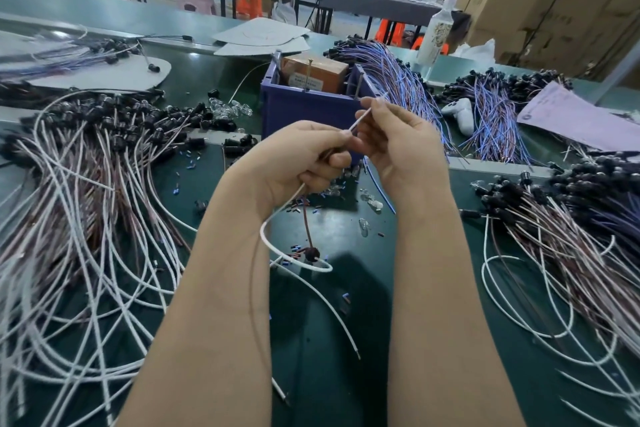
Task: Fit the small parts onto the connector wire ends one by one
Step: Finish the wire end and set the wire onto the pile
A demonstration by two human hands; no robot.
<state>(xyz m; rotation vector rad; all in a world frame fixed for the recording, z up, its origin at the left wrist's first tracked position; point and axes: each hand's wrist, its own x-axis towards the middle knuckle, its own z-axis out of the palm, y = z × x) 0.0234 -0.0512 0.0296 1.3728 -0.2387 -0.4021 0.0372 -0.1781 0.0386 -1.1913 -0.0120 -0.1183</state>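
Observation:
Both hands are raised over the green table in front of a blue bin. My left hand [304, 159] grips a white wire [273, 218] and a brown wire [306, 225]; both hang below the fist, and the brown one ends in a small black connector [311, 254]. The white wire's upper end [362, 118] sticks out past my left thumb. My right hand [398, 142] pinches that end near its tip, between thumb and forefinger. Any small part at the tip is too small to make out. Small blue and dark parts [298, 208] lie scattered on the table under the hands.
A heap of white and brown wires with black connectors [86, 184] fills the left side, and another heap [571, 236] the right. Blue-purple wire bundles [398, 80] lie behind the blue bin [304, 107]. Clear lenses [232, 109], a bottle [436, 31] and pink paper [571, 121] sit further back.

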